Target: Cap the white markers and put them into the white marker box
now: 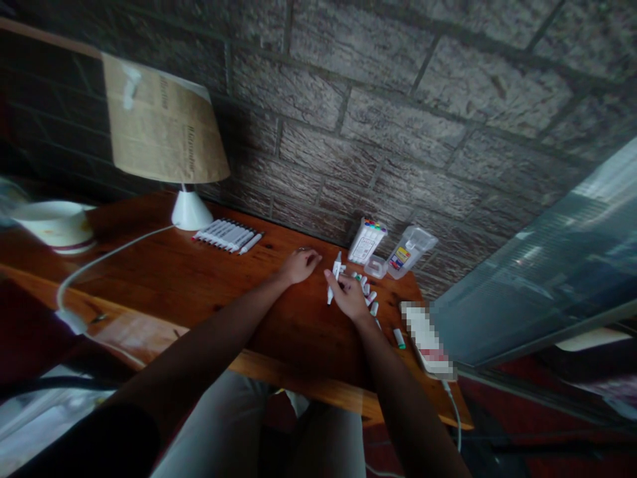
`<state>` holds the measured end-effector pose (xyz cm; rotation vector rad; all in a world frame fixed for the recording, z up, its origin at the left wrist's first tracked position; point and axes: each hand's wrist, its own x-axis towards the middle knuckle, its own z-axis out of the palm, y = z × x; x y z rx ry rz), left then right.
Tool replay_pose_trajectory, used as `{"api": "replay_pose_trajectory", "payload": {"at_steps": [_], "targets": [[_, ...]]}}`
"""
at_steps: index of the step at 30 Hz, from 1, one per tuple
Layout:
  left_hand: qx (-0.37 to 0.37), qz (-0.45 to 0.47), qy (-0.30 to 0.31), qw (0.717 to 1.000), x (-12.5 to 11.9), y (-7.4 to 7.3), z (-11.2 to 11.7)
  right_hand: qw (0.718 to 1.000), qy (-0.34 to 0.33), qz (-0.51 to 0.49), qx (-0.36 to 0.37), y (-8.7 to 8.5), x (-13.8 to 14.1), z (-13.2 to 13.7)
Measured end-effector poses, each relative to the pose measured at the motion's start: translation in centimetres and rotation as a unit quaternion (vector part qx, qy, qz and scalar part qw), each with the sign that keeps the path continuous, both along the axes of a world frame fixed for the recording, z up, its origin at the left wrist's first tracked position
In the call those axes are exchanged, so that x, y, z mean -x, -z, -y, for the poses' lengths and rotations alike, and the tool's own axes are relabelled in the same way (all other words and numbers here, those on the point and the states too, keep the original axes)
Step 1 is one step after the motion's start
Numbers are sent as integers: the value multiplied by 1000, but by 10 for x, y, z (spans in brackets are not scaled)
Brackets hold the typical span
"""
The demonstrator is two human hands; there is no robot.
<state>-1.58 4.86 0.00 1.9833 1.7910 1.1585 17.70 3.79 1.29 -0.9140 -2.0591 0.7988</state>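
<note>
Head view: apparently handling one white marker (336, 270), gripped by the right hand (351, 297) above the counter (288, 332), with left hand (301, 265) fingers loosely curled, seemingly empty, next needing clearance from loose markers (371, 299).

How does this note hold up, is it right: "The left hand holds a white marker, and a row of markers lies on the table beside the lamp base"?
Not quite: the head view shows the white marker in the right hand, not the left hand. The rest stands: a row of markers lies on the table beside the lamp base.
</note>
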Motion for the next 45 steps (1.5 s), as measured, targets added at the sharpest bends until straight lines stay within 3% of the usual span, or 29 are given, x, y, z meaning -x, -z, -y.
{"api": "replay_pose_trajectory", "payload": {"at_steps": [2, 4, 8, 10, 16, 19, 21, 25, 32, 39, 42, 45], "targets": [[-19, 109, 25, 994, -4, -6, 2, 1000, 3, 1, 13, 0, 0, -1], [2, 208, 91, 974, -11, -13, 5, 1000, -1, -3, 22, -1, 0, -1], [64, 287, 221, 930, -27, -19, 14, 1000, -9, -10, 22, 0, 0, -2], [98, 330, 240, 908, -34, -18, 16, 1000, 1, -3, 12, 1, -1, -2], [130, 461, 181, 859, -39, -15, 6, 999, 9, -32, 3, -1, -5, -5], [100, 553, 86, 822, -29, -18, 1, 991, 94, -96, 18, -4, -14, -13], [96, 575, 17, 812, -20, -19, -2, 977, 168, -129, 7, -4, -21, -22], [93, 561, -61, 820, -10, -16, -8, 954, 257, -153, -7, 3, -30, -37], [76, 502, -55, 860, -16, -15, -5, 930, 325, -170, -37, 6, -36, -44], [86, 479, -55, 872, -17, -18, -2, 966, 254, 45, -15, 4, -43, -40], [86, 473, -52, 876, -17, -17, -3, 969, 246, 20, 4, 5, -45, -43], [81, 473, -44, 876, -16, -15, -4, 960, 269, -80, -6, 6, -51, -52]]}}
